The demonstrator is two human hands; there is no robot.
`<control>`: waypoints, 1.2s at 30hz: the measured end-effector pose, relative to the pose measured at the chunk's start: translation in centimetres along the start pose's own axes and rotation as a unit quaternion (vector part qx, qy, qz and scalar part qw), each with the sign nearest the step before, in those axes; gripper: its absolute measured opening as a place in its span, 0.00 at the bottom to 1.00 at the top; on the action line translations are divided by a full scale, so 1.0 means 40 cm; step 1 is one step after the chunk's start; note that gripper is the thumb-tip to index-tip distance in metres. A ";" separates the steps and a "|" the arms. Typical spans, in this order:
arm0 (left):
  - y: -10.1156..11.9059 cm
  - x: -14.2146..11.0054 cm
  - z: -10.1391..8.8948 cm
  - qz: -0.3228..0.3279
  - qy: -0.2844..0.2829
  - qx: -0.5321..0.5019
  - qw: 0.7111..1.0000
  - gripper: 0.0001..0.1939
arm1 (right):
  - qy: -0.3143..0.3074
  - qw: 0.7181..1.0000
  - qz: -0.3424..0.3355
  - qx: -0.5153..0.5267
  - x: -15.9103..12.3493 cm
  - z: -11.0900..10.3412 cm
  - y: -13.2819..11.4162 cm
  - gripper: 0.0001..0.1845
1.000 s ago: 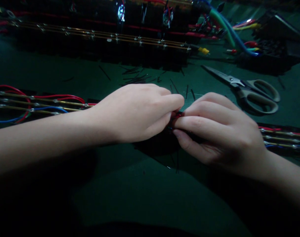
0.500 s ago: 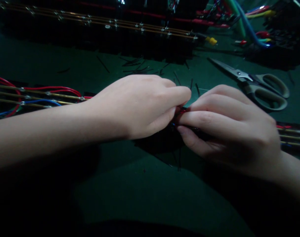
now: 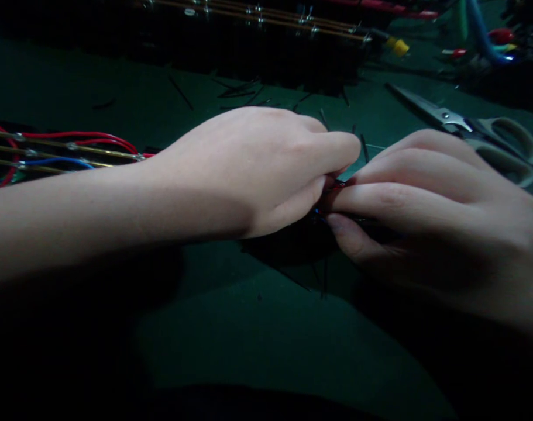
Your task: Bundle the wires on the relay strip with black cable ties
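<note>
My left hand [image 3: 257, 166] and my right hand [image 3: 433, 204] meet at the middle of a dark green mat [image 3: 270, 351]. Both are closed in a pinch on a bundle of red and blue wires [image 3: 330, 202] that barely shows between the fingertips. The wire harness [image 3: 64, 152] with red, blue and brass-coloured strands runs out to the left from under my left wrist. Thin black ties stick out below the pinch. What the fingers do to the bundle is hidden.
Scissors [image 3: 477, 134] with grey handles lie at the right, just behind my right hand. A second long harness on black blocks [image 3: 257, 17] stretches along the far edge. Cut black tie ends [image 3: 244, 93] are scattered on the mat. Coloured cables [image 3: 481, 35] lie far right.
The view has dipped and come closer, so both hands look larger and sit further right. The pinch on the wire bundle is the same.
</note>
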State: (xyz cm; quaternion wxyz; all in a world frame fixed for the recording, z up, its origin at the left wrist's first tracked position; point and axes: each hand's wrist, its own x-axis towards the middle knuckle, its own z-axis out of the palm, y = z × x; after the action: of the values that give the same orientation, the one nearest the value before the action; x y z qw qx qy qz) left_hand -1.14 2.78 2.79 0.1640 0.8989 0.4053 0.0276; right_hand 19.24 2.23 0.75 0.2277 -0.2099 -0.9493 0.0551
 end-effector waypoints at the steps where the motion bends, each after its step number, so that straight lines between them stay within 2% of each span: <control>1: 0.001 0.001 0.000 -0.005 -0.003 0.005 1.000 0.14 | 0.000 1.000 0.003 -0.001 -0.001 0.000 0.000 0.05; 8: 0.008 0.007 0.001 -0.024 -0.014 0.028 0.999 0.12 | 0.023 0.999 0.015 0.019 -0.006 0.004 0.008 0.09; 14: 0.003 0.013 0.000 -0.027 -0.020 0.045 0.998 0.11 | 0.012 0.998 0.064 0.028 -0.002 0.001 0.004 0.07; 21: 0.007 0.008 0.000 -0.026 -0.016 0.044 0.999 0.10 | 0.006 0.997 0.065 0.030 -0.003 0.003 0.005 0.07; 27: 0.009 0.006 0.000 -0.025 -0.017 0.030 0.999 0.11 | 0.013 1.000 0.002 0.006 -0.012 0.003 0.014 0.10; 36: 0.004 0.002 -0.001 -0.014 -0.001 0.020 1.000 0.14 | 0.004 0.999 0.031 0.003 -0.002 0.002 -0.001 0.08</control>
State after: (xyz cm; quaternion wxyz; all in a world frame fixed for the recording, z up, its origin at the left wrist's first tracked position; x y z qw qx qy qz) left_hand -0.97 2.75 2.88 0.1470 0.8964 0.4179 0.0163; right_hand 19.27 2.15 0.66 0.2299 -0.2390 -0.9412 0.0645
